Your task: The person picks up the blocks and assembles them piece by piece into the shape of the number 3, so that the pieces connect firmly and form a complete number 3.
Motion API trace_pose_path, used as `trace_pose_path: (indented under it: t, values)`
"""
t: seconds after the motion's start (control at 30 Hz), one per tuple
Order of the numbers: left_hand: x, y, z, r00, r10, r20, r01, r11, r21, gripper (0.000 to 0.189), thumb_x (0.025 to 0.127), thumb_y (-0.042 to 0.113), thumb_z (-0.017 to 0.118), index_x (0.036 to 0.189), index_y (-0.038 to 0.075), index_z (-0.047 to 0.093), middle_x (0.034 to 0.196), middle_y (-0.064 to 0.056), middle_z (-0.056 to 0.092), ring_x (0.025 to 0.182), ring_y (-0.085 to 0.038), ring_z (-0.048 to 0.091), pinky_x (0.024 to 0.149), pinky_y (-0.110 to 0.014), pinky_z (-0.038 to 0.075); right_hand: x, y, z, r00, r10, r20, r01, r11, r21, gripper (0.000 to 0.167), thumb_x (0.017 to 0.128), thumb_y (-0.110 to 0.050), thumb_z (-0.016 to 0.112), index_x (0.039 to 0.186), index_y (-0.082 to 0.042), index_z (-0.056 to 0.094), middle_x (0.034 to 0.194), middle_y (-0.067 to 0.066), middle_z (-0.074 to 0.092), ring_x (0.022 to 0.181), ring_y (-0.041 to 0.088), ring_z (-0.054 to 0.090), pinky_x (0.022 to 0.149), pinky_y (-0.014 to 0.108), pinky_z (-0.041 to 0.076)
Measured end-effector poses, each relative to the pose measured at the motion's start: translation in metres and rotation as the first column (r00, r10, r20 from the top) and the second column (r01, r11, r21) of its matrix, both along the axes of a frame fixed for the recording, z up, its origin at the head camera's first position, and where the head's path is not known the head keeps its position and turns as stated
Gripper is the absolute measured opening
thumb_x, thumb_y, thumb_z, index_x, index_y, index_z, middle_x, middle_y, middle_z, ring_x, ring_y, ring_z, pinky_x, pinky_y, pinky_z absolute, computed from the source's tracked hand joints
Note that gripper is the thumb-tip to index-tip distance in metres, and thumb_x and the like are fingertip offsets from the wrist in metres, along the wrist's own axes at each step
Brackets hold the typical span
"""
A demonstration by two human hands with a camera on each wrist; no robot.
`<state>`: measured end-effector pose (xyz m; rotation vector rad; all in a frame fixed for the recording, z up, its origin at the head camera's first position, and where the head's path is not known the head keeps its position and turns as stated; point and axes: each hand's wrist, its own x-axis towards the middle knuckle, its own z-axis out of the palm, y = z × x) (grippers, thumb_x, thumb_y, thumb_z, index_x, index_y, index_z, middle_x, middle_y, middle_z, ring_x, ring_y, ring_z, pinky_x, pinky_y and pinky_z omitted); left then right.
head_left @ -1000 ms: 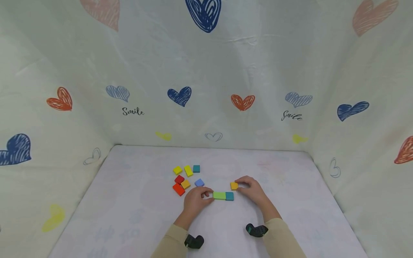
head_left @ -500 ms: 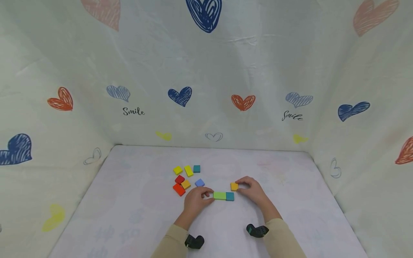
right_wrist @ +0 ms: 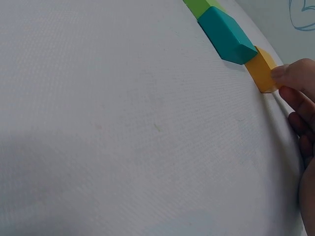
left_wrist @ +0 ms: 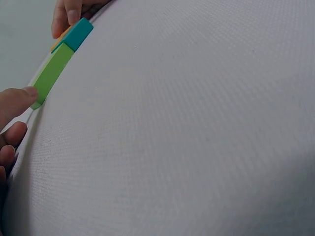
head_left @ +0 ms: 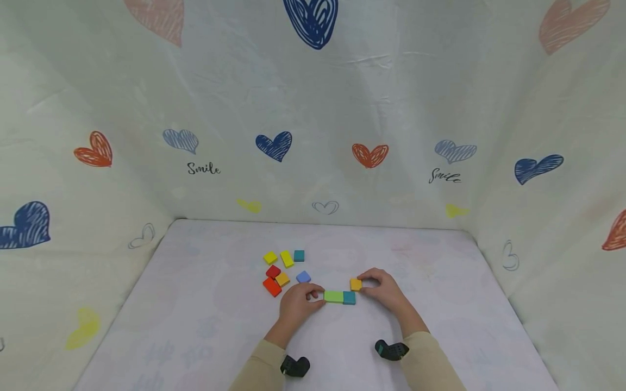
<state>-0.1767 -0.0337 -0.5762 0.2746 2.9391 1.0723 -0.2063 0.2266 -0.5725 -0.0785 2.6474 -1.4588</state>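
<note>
On the tabletop (head_left: pixel 195 326), the two-block row (head_left: pixel 337 297) has left fingers (head_left: pixel 312 286) at its left end, a single block (head_left: pixel 355 285) and right fingers (head_left: pixel 369 273) behind its right end, seven more blocks (head_left: pixel 282 279) behind to its left.

The left hand (head_left: pixel 295 301) pinches, thumb (left_wrist: pixel 18 102) opposite curled fingers (left_wrist: pixel 14 132). The right hand (head_left: pixel 385 291) mirrors it, both forearms (head_left: pixel 259 366) slanting inward.

There are two yellow blocks (head_left: pixel 287 259), two red blocks (head_left: pixel 271 287), two orange blocks (head_left: pixel 355 284), two teal blocks (head_left: pixel 349 297), one blue block (head_left: pixel 303 277) and one green block (head_left: pixel 333 297), ten altogether: seven left, three right. Two hands (head_left: pixel 295 301) (head_left: pixel 385 290) and two black wrist devices (head_left: pixel 295 366) (head_left: pixel 391 351) show.
</note>
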Motion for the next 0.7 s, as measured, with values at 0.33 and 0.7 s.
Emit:
trace_pose_path:
  t: [0.33, 0.7]
  values:
    - [0.0006, 0.0015, 0.0008, 1.000, 0.006, -0.001, -0.006, 1.000, -0.005, 0.026, 0.076, 0.031, 0.084, 0.100, 0.025, 0.075, 0.074, 0.017, 0.053, 0.071, -0.007, 0.046, 0.061, -0.022, 0.040, 0.0014, -0.0007, 0.0018, 1.000, -0.007, 0.030, 0.007, 1.000, 0.004, 0.024, 0.081, -0.009, 0.077, 0.102, -0.019, 0.074, 0.109, -0.005, 0.064, 0.122, 0.027, 0.049, 0.106, 0.055, 0.032]
    - [0.0015, -0.0005, 0.0037, 1.000, -0.005, -0.013, 0.006, 1.000, 0.007, 0.025, 0.077, 0.030, 0.084, 0.100, 0.025, 0.075, 0.074, 0.017, 0.053, 0.070, -0.006, 0.046, 0.061, -0.022, 0.040, 0.0011, -0.0004, -0.0005, 1.000, -0.008, 0.025, 0.008, 1.000, 0.014, 0.026, 0.079, -0.006, 0.077, 0.102, -0.019, 0.073, 0.108, -0.004, 0.064, 0.120, 0.027, 0.050, 0.105, 0.053, 0.033]
